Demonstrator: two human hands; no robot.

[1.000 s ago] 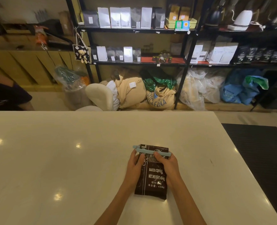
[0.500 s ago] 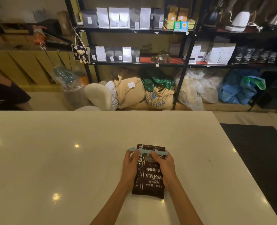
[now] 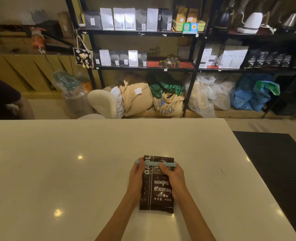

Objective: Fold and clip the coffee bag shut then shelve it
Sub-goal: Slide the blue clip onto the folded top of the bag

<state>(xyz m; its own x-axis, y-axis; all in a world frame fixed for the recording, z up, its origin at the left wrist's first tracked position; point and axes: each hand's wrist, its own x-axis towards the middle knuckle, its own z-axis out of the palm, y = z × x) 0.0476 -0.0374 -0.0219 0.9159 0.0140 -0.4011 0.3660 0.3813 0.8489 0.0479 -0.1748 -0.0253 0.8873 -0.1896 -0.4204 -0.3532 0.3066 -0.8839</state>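
A dark brown coffee bag (image 3: 158, 190) with white lettering lies flat on the white table (image 3: 74, 171), its top pointing away from me. A light blue clip (image 3: 155, 163) runs across the bag near its folded top edge. My left hand (image 3: 136, 178) grips the bag's left side, fingers up at the clip's left end. My right hand (image 3: 174, 178) holds the right side, its thumb pressing on the clip. Black metal shelves (image 3: 143, 33) with rows of coffee bags stand beyond the table.
Burlap and plastic sacks (image 3: 168, 103) sit on the floor under the shelves. A white chair back (image 3: 103, 103) stands at the table's far edge. Another person's arm (image 3: 3, 98) shows at the left. A black floor mat (image 3: 274, 164) lies right of the table. Kettles (image 3: 251, 21) fill the upper right shelf.
The bag and both hands sit slightly nearer to me in view than a second ago; the grip on bag and clip looks the same.
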